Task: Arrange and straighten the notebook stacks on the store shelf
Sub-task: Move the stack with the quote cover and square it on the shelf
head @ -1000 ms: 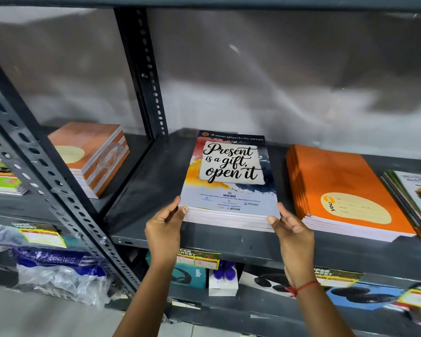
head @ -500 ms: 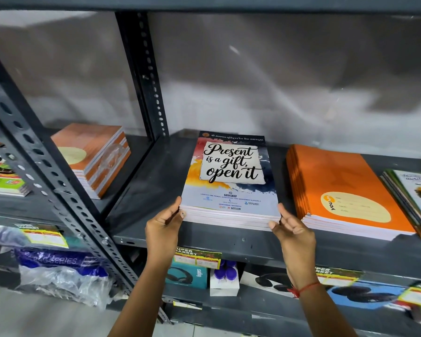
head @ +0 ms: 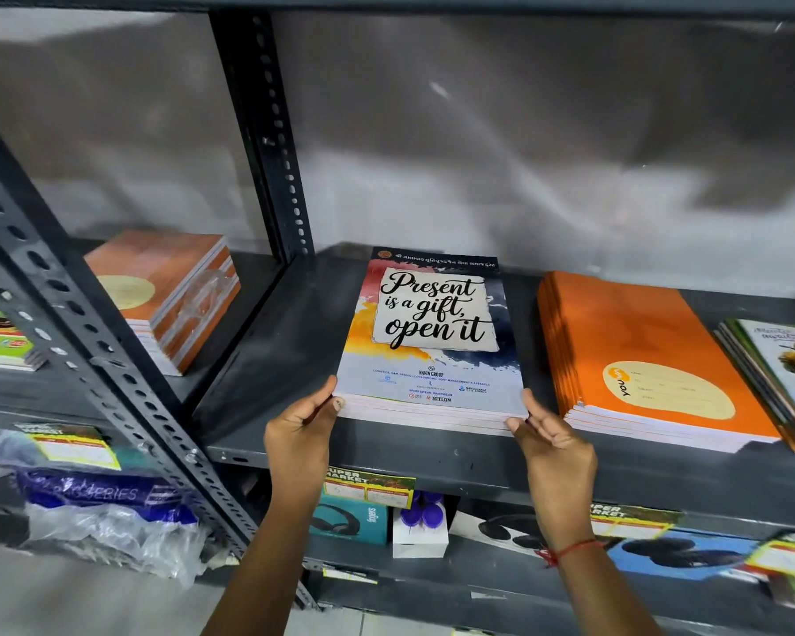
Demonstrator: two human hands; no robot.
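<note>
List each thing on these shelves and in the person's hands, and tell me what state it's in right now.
"Present is a gift" notebook stack: flat on shelf, held at both front corners.
Left hand: pressing the stack's front left corner.
Right hand: fingertips on the front right corner.
Orange notebook stack: flat, untouched, angled slightly.
Green-edged notebook stack: flat, fanned unevenly.
Wrapped orange notebook pack: stacked, plastic torn.

"Present is a gift, open it", "NAVIN GROUP" and "NITLON" are printed on the top notebook (head: pixel 432 332), "YOU" on the orange notebook (head: pixel 634 355), "SUPER MARKET" on the shelf tag (head: pixel 368 486).
</note>
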